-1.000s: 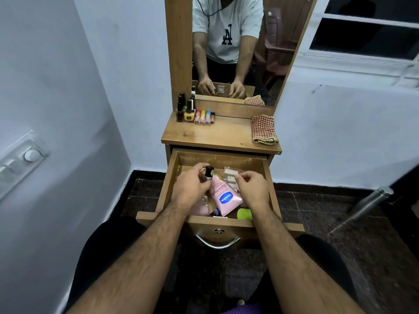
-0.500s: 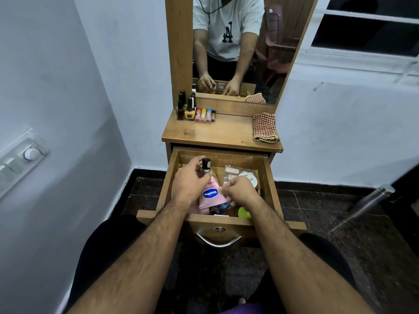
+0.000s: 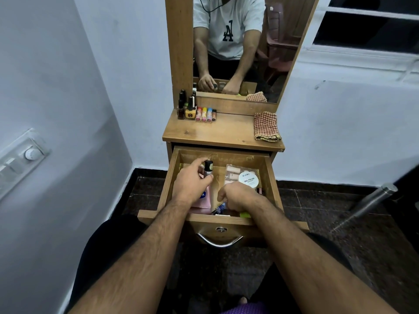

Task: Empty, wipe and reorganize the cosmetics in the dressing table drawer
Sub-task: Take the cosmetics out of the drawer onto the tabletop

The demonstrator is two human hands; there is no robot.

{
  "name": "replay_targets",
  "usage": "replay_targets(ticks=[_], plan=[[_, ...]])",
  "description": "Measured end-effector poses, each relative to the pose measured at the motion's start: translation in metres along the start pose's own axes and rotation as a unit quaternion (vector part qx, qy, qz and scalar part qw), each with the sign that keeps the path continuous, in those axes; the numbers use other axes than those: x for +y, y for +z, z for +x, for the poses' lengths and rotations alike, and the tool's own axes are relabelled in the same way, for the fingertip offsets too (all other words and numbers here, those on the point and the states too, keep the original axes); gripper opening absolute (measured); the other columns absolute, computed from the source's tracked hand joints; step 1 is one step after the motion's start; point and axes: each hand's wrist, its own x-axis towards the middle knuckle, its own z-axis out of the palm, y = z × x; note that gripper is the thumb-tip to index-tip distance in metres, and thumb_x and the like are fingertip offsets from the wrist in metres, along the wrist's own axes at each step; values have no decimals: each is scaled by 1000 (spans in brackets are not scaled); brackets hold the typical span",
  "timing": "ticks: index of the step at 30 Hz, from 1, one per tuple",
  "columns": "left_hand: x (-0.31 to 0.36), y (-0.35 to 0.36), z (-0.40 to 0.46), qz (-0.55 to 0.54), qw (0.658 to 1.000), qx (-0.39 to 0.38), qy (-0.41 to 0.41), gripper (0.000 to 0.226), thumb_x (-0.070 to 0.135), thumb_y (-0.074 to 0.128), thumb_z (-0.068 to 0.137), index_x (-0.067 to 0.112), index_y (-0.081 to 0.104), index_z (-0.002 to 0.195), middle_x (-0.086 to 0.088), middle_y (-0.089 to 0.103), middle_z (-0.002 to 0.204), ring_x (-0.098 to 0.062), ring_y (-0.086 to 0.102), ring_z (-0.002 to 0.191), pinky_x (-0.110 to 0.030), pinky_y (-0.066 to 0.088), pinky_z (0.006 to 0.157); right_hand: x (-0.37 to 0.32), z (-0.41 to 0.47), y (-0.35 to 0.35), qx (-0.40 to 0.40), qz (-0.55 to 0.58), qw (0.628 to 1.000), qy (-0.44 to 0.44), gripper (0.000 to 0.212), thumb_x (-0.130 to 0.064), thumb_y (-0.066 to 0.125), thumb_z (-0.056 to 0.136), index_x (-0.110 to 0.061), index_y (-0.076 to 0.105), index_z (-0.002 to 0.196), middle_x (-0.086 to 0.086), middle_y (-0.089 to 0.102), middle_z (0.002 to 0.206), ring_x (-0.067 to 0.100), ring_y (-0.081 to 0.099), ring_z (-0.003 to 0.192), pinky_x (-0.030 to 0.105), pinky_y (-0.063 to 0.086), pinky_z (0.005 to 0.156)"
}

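**Both hands inside the open dressing table drawer**

The drawer (image 3: 275, 177) is pulled out beneath the dressing table top (image 3: 223, 134), its metal handle (image 3: 219, 242) facing the person. The left hand (image 3: 192, 184) is over the drawer's left half, fingers and thumb curled round a small black-capped bottle (image 3: 208, 168), which stands upright between thumb and fingertips, near the back left corner. Below that hand a pink tube (image 3: 205, 199) with a blue label lies along the left side, partly hidden by the wrist. The right hand (image 3: 238, 197) is near the front edge, right of centre, knuckles up and fingers bent down into the contents; whether it has hold of anything cannot be told. A dark blue pen-like item (image 3: 221, 207) lies just beside its fingers, and a green object (image 3: 244, 214) shows at the front edge under the wrist. In the back right part of the drawer a round white nail polish remover tub (image 3: 249, 179) rests on a clear packet (image 3: 233, 172) of pale pieces.

On the table top, nail polish bottles (image 3: 187, 107) stand in the back left corner, with a row of small coloured tubes (image 3: 205, 114) just beside them to the right. A folded checked cloth (image 3: 265, 126) lies at the right edge. The mirror (image 3: 238, 53) behind reflects the person's arms and white shirt. A switch panel (image 3: 20, 158) is on the left wall.
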Motion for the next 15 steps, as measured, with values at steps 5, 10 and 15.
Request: replay_targets(ticks=[5,10,15], plan=[[0,1,0,2,1000,-6,4,56,32,71,86,36,51,138,6,69,113,-13,65,95,-37,56,86,-1,0,-2,-32,-53,998,-27,32,-8,63,90,-26,69,116,-1,67,118,20,61,106,34,52,89],[-1,0,1,-5,1000,-14,-7,57,30,71,86,37,51,138,6,68,113,-13,64,97,-38,56,88,1,-2,-4,-46,-86,994,-44,22,-11,59,91,-22,65,110,1,65,113,20,57,99,33,50,83],[0,1,1,-8,1000,-16,-13,57,28,71,87,37,50,139,7,67,115,-12,64,98,-37,55,90,7,-7,-9,-51,-33,998,-33,21,-10,60,91,-23,62,108,-1,61,105,19,55,99,28,43,76]])
